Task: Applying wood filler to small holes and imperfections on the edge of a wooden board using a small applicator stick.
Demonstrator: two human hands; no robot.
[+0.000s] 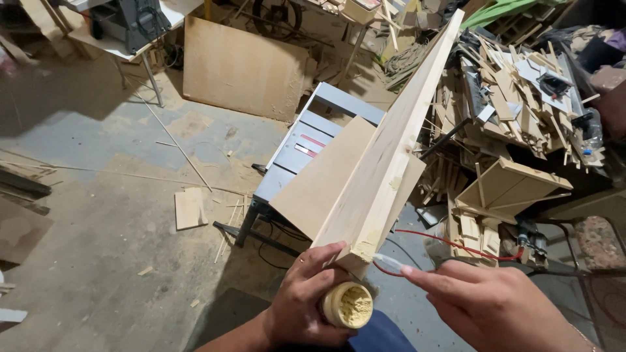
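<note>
Left hand (303,303) grips the open filler tub (347,304) and props the plank (391,150) running off to 1 o'clock, so the right hand (495,306), pinching a spreader (389,261), reaches its end.

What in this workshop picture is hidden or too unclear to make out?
- Head view: the long wooden plank is cut off at its far end by the top edge.
- The small open jar of yellowish filler has its sides hidden by the left hand.
- The thin white tool in the right hand is partly covered by the fingers.
- The table saw top lies partly behind a leaning board.
</note>
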